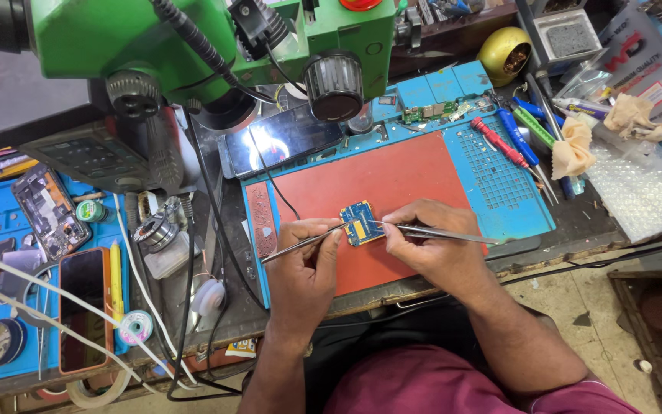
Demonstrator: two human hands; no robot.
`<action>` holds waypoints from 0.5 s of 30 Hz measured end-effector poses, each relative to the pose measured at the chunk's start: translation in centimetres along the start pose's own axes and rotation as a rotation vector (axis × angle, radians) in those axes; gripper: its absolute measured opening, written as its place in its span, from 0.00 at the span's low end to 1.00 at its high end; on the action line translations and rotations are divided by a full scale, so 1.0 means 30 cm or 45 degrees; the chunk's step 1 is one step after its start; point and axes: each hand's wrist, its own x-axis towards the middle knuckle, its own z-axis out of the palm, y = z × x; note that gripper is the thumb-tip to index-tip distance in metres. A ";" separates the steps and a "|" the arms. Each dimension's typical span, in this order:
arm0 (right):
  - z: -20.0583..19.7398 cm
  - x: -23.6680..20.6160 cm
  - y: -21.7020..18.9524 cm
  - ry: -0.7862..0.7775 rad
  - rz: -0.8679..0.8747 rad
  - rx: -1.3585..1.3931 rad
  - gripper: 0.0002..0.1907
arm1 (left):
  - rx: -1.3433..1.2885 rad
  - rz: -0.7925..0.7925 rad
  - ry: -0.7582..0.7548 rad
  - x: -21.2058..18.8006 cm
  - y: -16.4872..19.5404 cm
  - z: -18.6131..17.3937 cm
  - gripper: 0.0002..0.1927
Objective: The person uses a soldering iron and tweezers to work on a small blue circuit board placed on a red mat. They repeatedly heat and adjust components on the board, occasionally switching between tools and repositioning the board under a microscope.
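Observation:
A small blue circuit board [362, 215] with gold contacts lies on the red mat [354, 180]. My left hand [306, 264] grips a thin metal probe [293, 247] whose tip touches the board's left edge. My right hand [432, 247] grips metal tweezers [453, 234], their points resting on the board's right side while the handle sticks out to the right. The two hands flank the board, fingers close to it.
A green microscope [193, 38] hangs over the bench's back. A phone [281, 138] lies behind the mat. Screwdrivers [515, 142] sit on the blue mat [499, 184] at right, more phones [82, 307] and tape rolls at left. Cables cross the left side.

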 end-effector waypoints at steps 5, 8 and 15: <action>-0.002 0.002 -0.008 -0.010 -0.004 -0.014 0.07 | -0.050 -0.009 0.000 0.001 -0.001 0.002 0.08; -0.003 0.002 -0.010 -0.015 -0.008 -0.003 0.06 | -0.048 -0.016 0.000 0.001 -0.003 0.004 0.08; -0.004 0.002 -0.006 -0.025 0.055 0.037 0.06 | -0.050 -0.012 0.000 -0.006 -0.010 0.003 0.08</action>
